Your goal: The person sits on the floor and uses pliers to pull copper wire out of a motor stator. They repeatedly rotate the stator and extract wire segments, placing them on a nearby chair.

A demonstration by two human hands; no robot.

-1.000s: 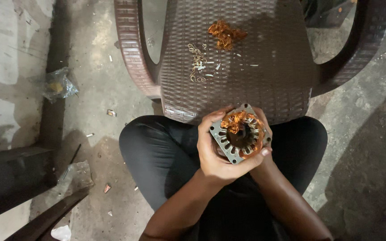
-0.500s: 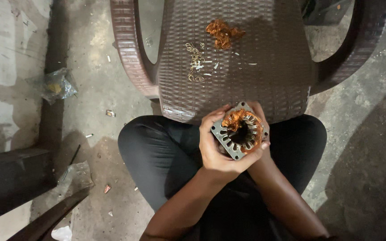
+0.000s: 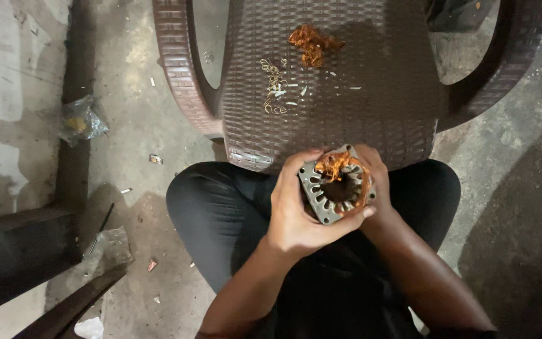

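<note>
- I held a grey slotted motor stator (image 3: 335,187) over my lap, between my knees and just in front of the near edge of the brown woven plastic chair (image 3: 371,107).
- My left hand (image 3: 296,210) was wrapped around the stator's left and lower sides, fingers pressed tight against its outer face, one fingertip reaching under to the right edge.
- My right hand (image 3: 376,182) cupped the stator from the right and behind, its fingers closed against the rim (most of that hand was hidden by the metal).
- Copper wire (image 3: 334,166) bunched out of the top of the stator's bore, orange against the grey slots.
- On the chair seat lay a loose clump of copper wire (image 3: 312,43) near the far side, and just left of it a scatter of small pale scraps and bent wire bits (image 3: 276,88).
- On the concrete floor (image 3: 133,119) to the left sat a crumpled clear plastic bag (image 3: 81,120) with something yellowish inside, well apart from me; I could not tell what it held.
- Another flattened clear wrapper (image 3: 111,246) lay lower left beside a dark beam (image 3: 14,257), with small bits of litter around it.
</note>
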